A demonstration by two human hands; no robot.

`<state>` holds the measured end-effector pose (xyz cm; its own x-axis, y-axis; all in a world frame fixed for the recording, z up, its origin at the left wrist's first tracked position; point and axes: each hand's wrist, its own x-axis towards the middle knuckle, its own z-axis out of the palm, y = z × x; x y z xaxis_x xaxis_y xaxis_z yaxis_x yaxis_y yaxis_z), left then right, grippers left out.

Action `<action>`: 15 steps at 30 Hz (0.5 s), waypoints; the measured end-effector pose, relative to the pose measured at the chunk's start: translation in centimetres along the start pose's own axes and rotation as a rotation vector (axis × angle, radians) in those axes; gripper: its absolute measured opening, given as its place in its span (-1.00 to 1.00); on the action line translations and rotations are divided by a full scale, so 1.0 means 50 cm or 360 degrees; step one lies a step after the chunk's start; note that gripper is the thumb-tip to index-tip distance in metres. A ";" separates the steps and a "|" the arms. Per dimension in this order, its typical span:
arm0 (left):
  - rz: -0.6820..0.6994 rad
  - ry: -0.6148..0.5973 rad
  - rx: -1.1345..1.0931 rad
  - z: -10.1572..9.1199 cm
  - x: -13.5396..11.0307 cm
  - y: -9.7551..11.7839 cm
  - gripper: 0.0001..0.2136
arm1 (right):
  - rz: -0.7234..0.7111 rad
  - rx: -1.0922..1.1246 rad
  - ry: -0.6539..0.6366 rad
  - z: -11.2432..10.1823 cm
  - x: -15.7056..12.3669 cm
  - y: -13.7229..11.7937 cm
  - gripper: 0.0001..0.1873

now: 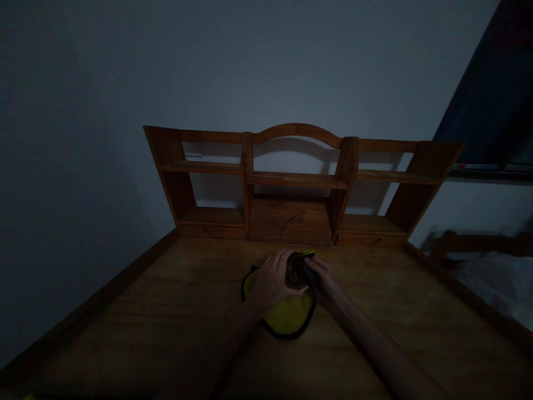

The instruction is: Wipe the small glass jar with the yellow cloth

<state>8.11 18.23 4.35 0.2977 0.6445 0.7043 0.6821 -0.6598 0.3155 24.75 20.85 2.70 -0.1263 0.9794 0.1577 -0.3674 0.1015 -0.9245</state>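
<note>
Currently in the left hand: a dark, brownish, glossy rounded object (295, 272), the left hand (271, 282) curved around its near and left sides.
Right hand: the right hand (323, 276) is drawn narrow at the object's right side, a small yellow piece with black edging (308, 253) at its fingertips; its exact grip is too dark to tell.
Yellow cloth: a rounded yellow cloth with black trim (288, 318) lies beneath the hands on the brown wooden counter (179, 311).
Behind: a brown wooden shelf unit (297, 179) with an arched top rail.
</note>
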 end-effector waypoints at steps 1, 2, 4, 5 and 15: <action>-0.0004 -0.0003 0.0013 0.001 0.000 -0.002 -0.19 | -0.0051 -0.0095 -0.0005 0.000 -0.001 0.000 -0.73; -0.0004 -0.0004 0.0026 0.003 0.000 -0.004 -0.18 | -0.0112 -0.0215 -0.0019 0.001 -0.003 -0.001 -0.73; 0.0006 -0.0009 0.0045 0.006 0.000 -0.008 -0.17 | -0.0247 -0.0481 -0.0048 0.003 -0.009 -0.006 -0.71; 0.0013 -0.0015 0.0051 0.007 0.000 -0.009 -0.17 | -0.0306 -0.0597 -0.0059 0.004 -0.012 -0.010 -0.69; 0.0098 -0.0058 0.0084 0.003 0.003 -0.003 -0.17 | -0.0431 -0.0698 -0.0101 0.006 -0.013 -0.010 -0.63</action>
<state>8.15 18.44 4.31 0.3633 0.6177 0.6975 0.6957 -0.6778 0.2379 24.72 20.13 3.15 -0.1411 0.8967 0.4195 0.0243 0.4267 -0.9041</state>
